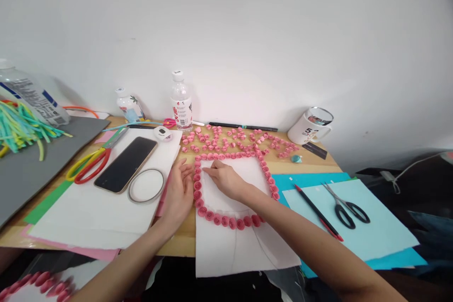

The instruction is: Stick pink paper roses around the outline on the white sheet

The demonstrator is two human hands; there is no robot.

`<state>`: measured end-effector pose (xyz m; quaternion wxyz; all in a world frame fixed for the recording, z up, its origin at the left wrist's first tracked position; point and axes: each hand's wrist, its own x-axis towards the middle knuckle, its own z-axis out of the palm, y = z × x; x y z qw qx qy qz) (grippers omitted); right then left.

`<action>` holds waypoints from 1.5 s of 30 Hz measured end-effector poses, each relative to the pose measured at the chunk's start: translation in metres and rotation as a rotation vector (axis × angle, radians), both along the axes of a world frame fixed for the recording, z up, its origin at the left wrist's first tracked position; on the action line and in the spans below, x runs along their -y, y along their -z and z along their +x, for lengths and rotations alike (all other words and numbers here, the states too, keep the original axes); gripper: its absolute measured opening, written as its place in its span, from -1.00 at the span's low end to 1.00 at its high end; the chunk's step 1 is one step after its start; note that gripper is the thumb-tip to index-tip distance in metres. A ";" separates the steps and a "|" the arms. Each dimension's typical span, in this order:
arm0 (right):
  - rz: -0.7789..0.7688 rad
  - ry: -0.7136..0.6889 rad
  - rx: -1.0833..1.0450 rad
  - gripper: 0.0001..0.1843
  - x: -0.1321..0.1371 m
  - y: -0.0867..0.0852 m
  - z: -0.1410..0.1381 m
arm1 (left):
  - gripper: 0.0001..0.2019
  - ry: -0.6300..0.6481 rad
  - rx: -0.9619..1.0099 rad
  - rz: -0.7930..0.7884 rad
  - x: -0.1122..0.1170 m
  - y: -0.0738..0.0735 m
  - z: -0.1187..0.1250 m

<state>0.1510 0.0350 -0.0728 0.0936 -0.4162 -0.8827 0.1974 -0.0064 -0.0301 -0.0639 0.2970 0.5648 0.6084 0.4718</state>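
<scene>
A white paper sheet (226,250) lies in front of me, with pink rolled paper roses (225,220) forming a rounded-square outline on it. My right hand (226,180) is inside this outline near its left side, thumb and fingertips pinched together over the white paper. Whatever is in the pinch, if anything, is too small to make out. Just left of the outline, my left hand (180,188) rests on its edge, fingers loosely bent and apart, holding nothing visible. Behind the outline, many loose pink paper curls (233,137) are scattered on the wooden table.
Left are a black phone (126,164), a tape roll (146,185) and red-yellow scissors (92,165) on papers. A water bottle (181,104) and a white mug (308,126) stand at the back. Right, black-handled scissors (348,207) and a black-red pencil (316,210) lie on pale blue paper.
</scene>
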 end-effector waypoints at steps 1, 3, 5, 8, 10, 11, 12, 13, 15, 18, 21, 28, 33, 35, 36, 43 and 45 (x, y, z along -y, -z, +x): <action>0.016 -0.009 0.035 -0.66 -0.002 0.001 -0.002 | -0.59 -0.022 -0.007 -0.023 -0.003 0.002 0.001; 0.039 -0.010 0.087 -0.67 -0.003 0.002 -0.004 | -0.57 -0.042 -0.023 -0.067 -0.010 0.003 -0.001; 0.053 -0.001 0.114 -0.67 -0.004 0.001 -0.005 | -0.55 -0.036 -0.028 -0.095 -0.015 0.001 -0.003; 0.058 0.009 0.117 -0.69 -0.004 0.000 -0.006 | -0.51 -0.004 -0.043 -0.103 -0.022 -0.006 -0.005; 0.044 0.027 0.090 -0.69 -0.003 0.000 -0.007 | -0.49 0.021 -0.059 -0.071 -0.028 -0.014 -0.007; 0.031 0.049 0.065 -0.69 -0.003 0.000 -0.007 | -0.47 0.030 -0.066 -0.048 -0.032 -0.018 -0.008; 0.016 0.078 0.034 -0.69 -0.003 -0.001 -0.008 | -0.45 0.030 -0.073 -0.025 -0.037 -0.022 -0.009; 0.000 0.111 0.001 -0.69 -0.003 -0.001 -0.008 | -0.44 0.026 -0.077 -0.008 -0.043 -0.026 -0.011; -0.037 0.173 -0.055 -0.69 -0.003 -0.001 -0.010 | -0.43 0.008 -0.071 -0.014 -0.057 -0.031 -0.014; -0.081 0.238 -0.103 -0.71 -0.004 0.000 -0.012 | -0.45 -0.016 0.058 -0.072 -0.078 -0.033 -0.017; -0.087 0.285 -0.140 -0.69 -0.004 0.001 -0.014 | -0.48 -0.058 0.236 -0.114 -0.088 -0.029 -0.017; -0.104 0.340 -0.183 -0.66 -0.002 0.004 -0.016 | -0.57 -0.073 0.367 -0.106 -0.089 -0.016 -0.023; -0.122 0.385 -0.206 -0.68 0.001 0.006 -0.018 | -0.57 -0.031 0.388 -0.122 -0.089 -0.010 -0.027; -0.121 0.391 -0.209 -0.69 0.001 0.006 -0.019 | -0.55 -0.033 0.402 -0.193 -0.089 -0.008 -0.026; -0.122 0.395 -0.209 -0.69 0.001 0.005 -0.020 | -0.54 -0.032 0.412 -0.231 -0.088 -0.008 -0.025; -0.116 0.401 -0.218 -0.68 0.002 0.004 -0.020 | -0.52 -0.062 0.438 -0.393 -0.083 -0.016 -0.018; -0.114 0.402 -0.220 -0.67 0.002 0.004 -0.020 | -0.54 -0.082 0.448 -0.411 -0.083 -0.019 -0.017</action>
